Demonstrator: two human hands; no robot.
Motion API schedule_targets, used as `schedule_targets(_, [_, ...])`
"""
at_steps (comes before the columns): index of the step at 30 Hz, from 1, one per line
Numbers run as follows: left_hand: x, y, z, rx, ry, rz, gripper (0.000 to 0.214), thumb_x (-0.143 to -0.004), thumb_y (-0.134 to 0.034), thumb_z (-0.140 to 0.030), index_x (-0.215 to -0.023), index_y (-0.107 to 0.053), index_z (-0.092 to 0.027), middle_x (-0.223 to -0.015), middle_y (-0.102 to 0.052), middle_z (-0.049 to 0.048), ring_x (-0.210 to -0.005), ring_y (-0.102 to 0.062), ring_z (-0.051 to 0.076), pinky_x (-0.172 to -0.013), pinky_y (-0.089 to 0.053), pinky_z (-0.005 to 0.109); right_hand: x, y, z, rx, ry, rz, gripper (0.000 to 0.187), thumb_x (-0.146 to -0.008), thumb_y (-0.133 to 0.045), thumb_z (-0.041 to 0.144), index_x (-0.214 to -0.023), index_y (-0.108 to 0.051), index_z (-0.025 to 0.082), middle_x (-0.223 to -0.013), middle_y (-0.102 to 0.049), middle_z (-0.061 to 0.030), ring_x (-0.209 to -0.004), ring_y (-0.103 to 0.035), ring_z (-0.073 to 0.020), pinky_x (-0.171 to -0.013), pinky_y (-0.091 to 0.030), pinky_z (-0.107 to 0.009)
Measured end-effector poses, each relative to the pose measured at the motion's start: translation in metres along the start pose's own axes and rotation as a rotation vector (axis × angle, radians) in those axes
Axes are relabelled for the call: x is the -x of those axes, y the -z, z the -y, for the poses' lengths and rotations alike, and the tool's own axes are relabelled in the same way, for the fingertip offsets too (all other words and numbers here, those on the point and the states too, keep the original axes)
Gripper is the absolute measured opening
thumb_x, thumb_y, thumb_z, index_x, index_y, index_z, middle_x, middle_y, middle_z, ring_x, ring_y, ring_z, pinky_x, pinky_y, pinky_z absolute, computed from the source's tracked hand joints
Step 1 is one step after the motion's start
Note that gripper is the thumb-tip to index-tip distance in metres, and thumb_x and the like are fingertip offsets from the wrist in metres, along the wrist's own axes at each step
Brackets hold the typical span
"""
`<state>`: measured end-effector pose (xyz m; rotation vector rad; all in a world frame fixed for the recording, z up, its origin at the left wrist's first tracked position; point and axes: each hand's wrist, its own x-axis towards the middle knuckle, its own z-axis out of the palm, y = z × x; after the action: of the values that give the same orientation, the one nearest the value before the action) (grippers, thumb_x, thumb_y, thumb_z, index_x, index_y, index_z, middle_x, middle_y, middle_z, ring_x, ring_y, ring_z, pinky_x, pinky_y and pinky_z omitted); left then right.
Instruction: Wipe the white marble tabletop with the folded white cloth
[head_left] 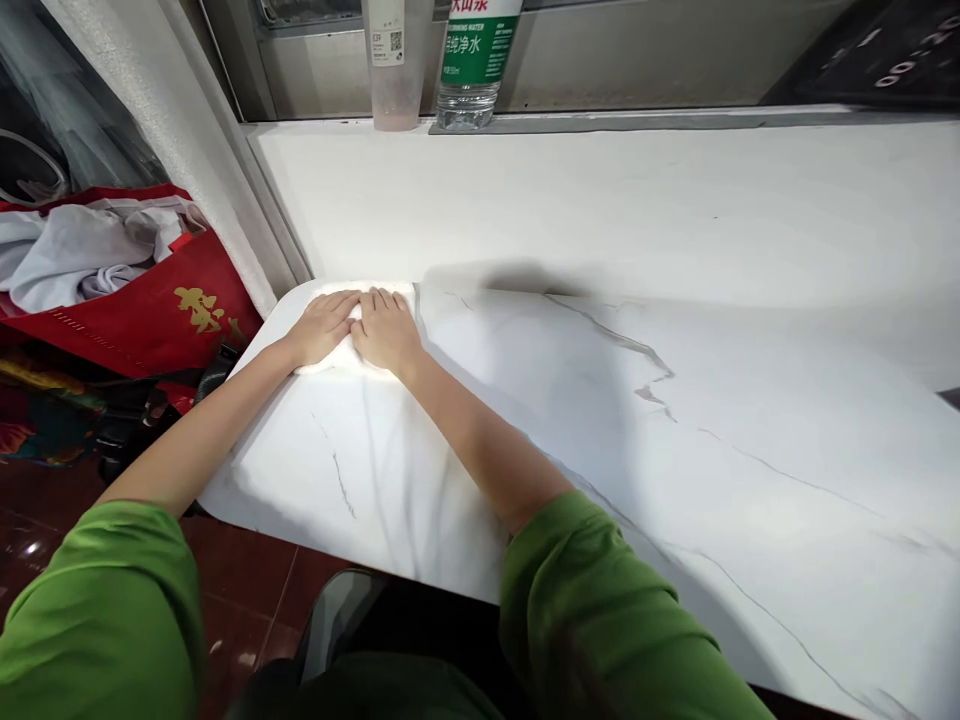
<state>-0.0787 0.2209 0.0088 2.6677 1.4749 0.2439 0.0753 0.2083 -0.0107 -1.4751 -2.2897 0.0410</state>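
Observation:
A white folded cloth [343, 357] lies flat on the white marble-patterned table [465, 480], near its far left corner. My left hand [322, 328] rests palm down on the cloth's left part, fingers stretched out. Beside it, my right hand [386, 332] presses flat on the right part, its fingers pointing toward the wall. The thumbs and inner fingers of both hands meet or nearly meet at the middle. Most of the cloth's centre is hidden beneath the hands.
On the ledge behind stand a clear plastic cup [395, 85] and a green-labelled water bottle [474, 75]. Left of the table, a red bag [150, 315] holds white fabric, next to a pale curtain [161, 110]. A dark seat [341, 610] is below the front edge.

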Motion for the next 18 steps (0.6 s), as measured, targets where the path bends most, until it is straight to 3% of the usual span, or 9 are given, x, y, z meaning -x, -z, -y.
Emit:
schedule_targets(5, [0.05,-0.003,-0.038,-0.039,0.025,-0.004,0.059,-0.097,-0.023,-0.031,-0.149,-0.035,-0.007,-0.157,-0.037,0.0146,-0.147,-0.031,0.025,-0.122,-0.018,0.046,0.057,0.025,0.018,0.044,0.062,0.052,0.052,-0.097,-0.035,0.023,-0.14,-0.045,-0.004,-0.151,-0.044,-0.0242,-0.142,-0.037,-0.034,-0.12,-0.022,-0.048])
schedule_targets(13, [0.139,-0.008,-0.13,-0.03,-0.06,-0.027,0.057,-0.101,-0.022,-0.033,-0.15,-0.033,-0.005,-0.157,-0.038,0.0171,-0.148,-0.029,0.026,-0.124,-0.016,0.05,0.176,0.058,0.036,0.026,0.13,0.032,0.056,-0.095,-0.038,0.027,-0.139,-0.047,-0.007,-0.149,-0.044,-0.0271,-0.141,-0.037,-0.038,-0.119,-0.025,-0.054])
schedule_targets(18, [0.153,-0.016,-0.168,-0.004,-0.154,-0.075,0.055,-0.101,-0.024,-0.028,-0.149,-0.034,-0.002,-0.155,-0.039,0.02,-0.149,-0.029,0.028,-0.124,-0.017,0.051,0.22,0.069,0.024,-0.008,0.174,-0.056,0.054,-0.095,-0.034,0.027,-0.135,-0.052,-0.005,-0.146,-0.049,-0.0259,-0.14,-0.04,-0.0364,-0.118,-0.028,-0.054])
